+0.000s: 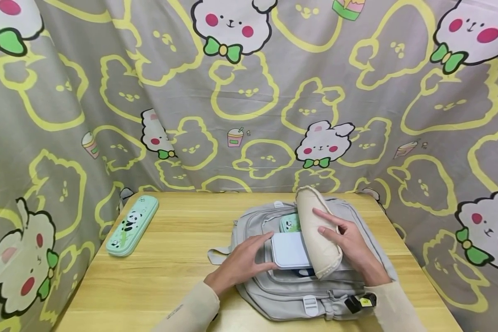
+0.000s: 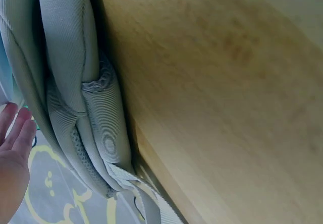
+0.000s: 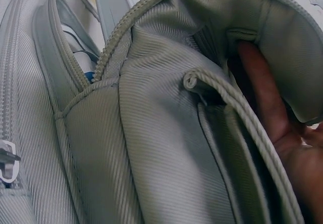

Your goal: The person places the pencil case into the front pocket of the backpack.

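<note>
Over on the right half of the tabletop, we find the grey backpack lying down, its front pocket facing up, which leaves the mouth within reach of both hands. Here's the left hand, thumb near and fingers far, gripping the left end of a pale blue case; that grip, we'd say, leaves the other end free to sit under the cloth. And look at the right hand: it holds the cream-lined flap folded back, fingers on the lining. We read that as making the pocket gape, since a loose flap would likely drop across it. So the hands are apart, each clamped on its own piece. The pale blue case sits right at the pocket mouth, part hidden by the flap; how deep it goes, we can't tell. Just beyond it, a green case peeks out of the pocket, and something dark blue shows below. Away on the left, a mint panda case lies well apart, crowding neither hand.
</note>
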{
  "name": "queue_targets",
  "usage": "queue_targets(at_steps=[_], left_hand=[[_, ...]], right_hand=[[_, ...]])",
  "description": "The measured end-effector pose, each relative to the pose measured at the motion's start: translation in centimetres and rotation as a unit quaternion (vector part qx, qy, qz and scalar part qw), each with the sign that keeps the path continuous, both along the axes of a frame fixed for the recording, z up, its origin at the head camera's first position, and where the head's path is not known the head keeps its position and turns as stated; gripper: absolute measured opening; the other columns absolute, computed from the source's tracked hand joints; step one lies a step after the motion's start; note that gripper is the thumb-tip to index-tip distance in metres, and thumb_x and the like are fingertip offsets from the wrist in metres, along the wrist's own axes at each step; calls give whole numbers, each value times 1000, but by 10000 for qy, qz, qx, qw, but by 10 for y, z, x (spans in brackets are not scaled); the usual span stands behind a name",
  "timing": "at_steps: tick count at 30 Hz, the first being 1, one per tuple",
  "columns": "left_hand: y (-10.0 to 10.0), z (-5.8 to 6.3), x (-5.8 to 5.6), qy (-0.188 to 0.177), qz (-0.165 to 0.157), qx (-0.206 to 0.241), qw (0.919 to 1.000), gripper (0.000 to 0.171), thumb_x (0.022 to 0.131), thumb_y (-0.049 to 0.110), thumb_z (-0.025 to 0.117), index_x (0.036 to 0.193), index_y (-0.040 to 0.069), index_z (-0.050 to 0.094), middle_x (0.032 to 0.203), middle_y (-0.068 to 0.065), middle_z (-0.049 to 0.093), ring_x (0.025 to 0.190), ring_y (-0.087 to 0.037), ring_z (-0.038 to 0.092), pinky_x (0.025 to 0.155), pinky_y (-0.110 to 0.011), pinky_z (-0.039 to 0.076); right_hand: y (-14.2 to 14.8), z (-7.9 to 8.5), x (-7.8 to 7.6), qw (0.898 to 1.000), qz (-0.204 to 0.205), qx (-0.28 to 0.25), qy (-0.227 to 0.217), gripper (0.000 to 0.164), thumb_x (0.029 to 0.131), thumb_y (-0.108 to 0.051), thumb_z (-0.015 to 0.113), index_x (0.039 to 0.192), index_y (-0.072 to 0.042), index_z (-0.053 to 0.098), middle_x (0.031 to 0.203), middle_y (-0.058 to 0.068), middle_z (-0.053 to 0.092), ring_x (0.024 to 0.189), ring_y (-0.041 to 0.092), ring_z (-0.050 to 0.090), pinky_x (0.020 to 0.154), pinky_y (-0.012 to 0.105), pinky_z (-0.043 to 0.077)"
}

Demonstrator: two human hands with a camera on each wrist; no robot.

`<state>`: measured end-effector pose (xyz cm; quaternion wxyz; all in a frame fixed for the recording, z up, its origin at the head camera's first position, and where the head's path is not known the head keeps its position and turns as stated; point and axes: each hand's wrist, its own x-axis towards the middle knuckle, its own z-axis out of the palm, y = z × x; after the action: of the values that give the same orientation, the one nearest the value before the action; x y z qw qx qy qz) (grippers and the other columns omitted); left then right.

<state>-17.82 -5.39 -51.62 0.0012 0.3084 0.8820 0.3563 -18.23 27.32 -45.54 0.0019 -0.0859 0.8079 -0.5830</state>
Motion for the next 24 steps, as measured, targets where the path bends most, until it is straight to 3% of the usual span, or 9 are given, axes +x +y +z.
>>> queue_targets(at_steps=[2, 6, 16, 24], left_hand=[[0, -1, 0, -12, 43, -1, 10000, 89, 95, 48, 84, 168, 15, 44, 162, -5, 58, 149, -27, 57, 122, -49, 49], [0, -3, 1, 11, 81, -18, 10000, 87, 96, 47, 83, 167, 14, 46, 161, -6, 59, 148, -27, 57, 122, -49, 49], [4, -5, 0, 87, -25, 189, 9998, 84, 96, 44, 84, 166, 14, 46, 162, -5, 58, 150, -26, 56, 123, -49, 49], [16, -5, -1, -27, -41, 132, 9999, 85, 98, 51, 79, 167, 15, 45, 165, -3, 55, 152, -25, 53, 126, -48, 45]], right_hand=[[0, 0, 0, 10000, 19, -81, -9, 54, 106, -20, 73, 156, -8, 60, 171, 16, 44, 155, 11, 40, 106, 6, 41], [-1, 0, 1, 9999, 31, -125, 13, 53, 106, -20, 73, 156, -7, 60, 171, 16, 45, 140, -11, 41, 104, 8, 45], [-2, 1, 1, 9998, 18, -178, -3, 53, 106, -20, 73, 156, -7, 60, 171, 17, 45, 139, -11, 42, 102, 9, 47], [-5, 0, 2, 9996, 3, -283, 40, 53, 106, -18, 73, 155, -5, 60, 171, 19, 44, 137, -14, 44, 103, 9, 48]])
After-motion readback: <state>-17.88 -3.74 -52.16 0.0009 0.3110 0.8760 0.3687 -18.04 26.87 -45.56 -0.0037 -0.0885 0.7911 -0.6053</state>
